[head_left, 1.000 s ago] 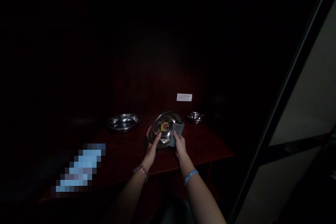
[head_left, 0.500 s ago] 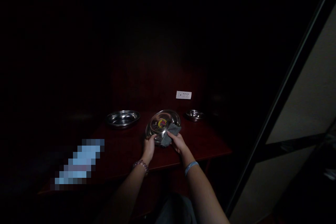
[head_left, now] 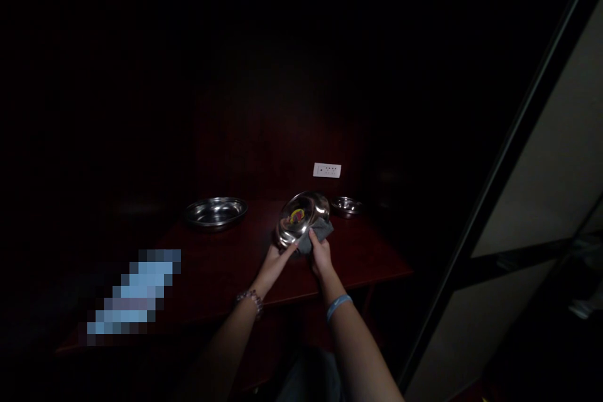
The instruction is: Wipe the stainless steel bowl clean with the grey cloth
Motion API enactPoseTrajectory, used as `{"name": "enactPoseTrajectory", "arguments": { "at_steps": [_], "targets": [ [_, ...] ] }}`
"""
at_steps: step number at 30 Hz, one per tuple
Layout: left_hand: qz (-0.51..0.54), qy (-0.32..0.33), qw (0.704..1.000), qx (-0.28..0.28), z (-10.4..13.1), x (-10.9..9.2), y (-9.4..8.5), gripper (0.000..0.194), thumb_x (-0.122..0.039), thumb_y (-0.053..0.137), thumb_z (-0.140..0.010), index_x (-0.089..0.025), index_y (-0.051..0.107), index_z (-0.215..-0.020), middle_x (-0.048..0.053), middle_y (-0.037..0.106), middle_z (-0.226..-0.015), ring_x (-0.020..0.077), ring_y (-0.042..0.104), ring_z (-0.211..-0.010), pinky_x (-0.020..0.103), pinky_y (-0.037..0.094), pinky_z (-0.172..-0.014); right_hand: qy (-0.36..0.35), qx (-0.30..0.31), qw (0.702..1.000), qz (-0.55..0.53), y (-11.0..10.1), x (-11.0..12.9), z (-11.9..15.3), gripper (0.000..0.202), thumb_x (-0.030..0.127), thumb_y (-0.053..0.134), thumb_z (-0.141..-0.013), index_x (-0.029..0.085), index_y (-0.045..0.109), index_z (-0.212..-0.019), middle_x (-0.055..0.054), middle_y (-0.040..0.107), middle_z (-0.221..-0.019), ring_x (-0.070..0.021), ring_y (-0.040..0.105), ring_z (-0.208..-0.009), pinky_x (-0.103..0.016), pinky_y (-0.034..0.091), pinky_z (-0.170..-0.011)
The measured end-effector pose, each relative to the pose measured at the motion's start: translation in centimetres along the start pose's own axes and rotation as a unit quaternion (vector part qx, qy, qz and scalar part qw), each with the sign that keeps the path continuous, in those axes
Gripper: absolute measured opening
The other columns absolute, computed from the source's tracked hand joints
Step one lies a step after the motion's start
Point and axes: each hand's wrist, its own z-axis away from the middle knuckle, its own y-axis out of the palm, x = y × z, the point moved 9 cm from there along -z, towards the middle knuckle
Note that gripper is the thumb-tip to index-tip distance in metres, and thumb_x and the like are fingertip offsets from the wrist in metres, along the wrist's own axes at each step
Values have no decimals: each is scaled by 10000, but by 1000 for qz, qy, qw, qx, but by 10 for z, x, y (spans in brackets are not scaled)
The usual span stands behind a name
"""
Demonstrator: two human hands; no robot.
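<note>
A shiny metal dish (head_left: 301,207) with a yellow and red label is tilted above the dark red table (head_left: 235,276). My left hand (head_left: 274,266) grips its lower left rim, thumb on the near surface. At the lower right edge, my right hand (head_left: 321,254) pinches a grey cloth (head_left: 316,235) against the dish. The fingers behind the dish are hidden. Another metal dish (head_left: 215,213) rests on the table at the left, and a smaller metal bowl (head_left: 347,206) is at the back right.
A white socket plate (head_left: 326,170) is on the dark wall behind the table. A pixelated light-blue item (head_left: 136,292) lies at the table's left. The table's front edge runs below my hands, and a dark-framed pale panel (head_left: 532,201) stands at the right.
The held dish has turned and tilted, and has shifted slightly right relative to the table. Both hands still hold on, the cloth moving with the right hand. The view has shifted slightly.
</note>
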Motion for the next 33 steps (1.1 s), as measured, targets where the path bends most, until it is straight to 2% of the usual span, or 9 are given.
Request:
{"name": "enactPoseTrajectory", "arguments": {
  "at_steps": [2,4,9,14,16,20,26,29,33],
  "targets": [
    [-36,-16,998,45,-1,12,10,550,-432,672,-783,-161,603,-1257,131,619,-1346,258,531,-1303,411,352,-1138,12,22,1000,-18,5,0,2,445,406,773,-719,154,686,-1075,-93,750,-1070,-220,722,-931,-331,569,-855],
    [-50,-51,997,36,-4,25,8,461,-470,605,-823,-155,666,-1154,139,686,-1239,274,582,-1246,440,369,-1122,27,43,999,-20,9,-1,4,449,398,781,-713,150,685,-1074,-101,753,-1048,-222,729,-889,-333,582,-809],
    [-10,-83,995,-63,-6,27,-15,439,-510,506,-866,-133,701,-976,144,757,-990,289,684,-1046,428,481,-1010,42,66,997,5,14,-7,4,448,371,810,-655,123,704,-1013,-95,757,-1025,-212,726,-863,-331,564,-845],
    [52,-54,978,-193,2,10,-42,435,-506,529,-844,-131,662,-1019,141,728,-1070,280,657,-1092,378,534,-918,-23,6,997,78,3,2,0,459,399,791,-647,113,715,-998,-113,755,-1039,-226,714,-903,-331,555,-839],
    [69,-62,973,-210,5,8,-47,454,-515,547,-838,-132,654,-1058,149,710,-1136,281,646,-1121,378,528,-930,-61,-28,991,119,-3,9,0,455,426,771,-665,105,719,-984,-130,752,-1048,-236,708,-926,-329,548,-843],
    [70,-44,987,-140,1,3,-36,498,-535,576,-841,-171,627,-1177,125,670,-1252,268,603,-1206,380,472,-1029,-89,-71,983,142,-12,16,1,483,473,730,-699,96,714,-1001,-144,751,-1041,-242,706,-935,-321,544,-834],
    [-8,19,1000,-22,-9,13,-6,769,-439,692,-784,-201,376,-1443,133,461,-1497,242,430,-1387,401,273,-1182,-60,-75,988,122,-16,9,-2,477,488,743,-688,112,719,-981,-120,761,-996,-248,718,-910,-319,552,-824],
    [-31,21,999,10,-13,29,2,653,-452,645,-814,-175,473,-1379,148,464,-1495,246,378,-1421,392,221,-1196,-48,-38,994,85,-11,3,-5,474,481,746,-698,141,709,-1026,-94,758,-1032,-246,713,-954,-342,551,-870],
    [-24,9,1000,-3,-16,36,-2,562,-478,610,-827,-149,572,-1282,159,535,-1433,253,430,-1388,399,255,-1179,-33,-1,997,68,-4,-2,-5,490,457,775,-677,145,698,-1046,-85,755,-1051,-246,706,-980,-365,546,-907]
  ]
}}
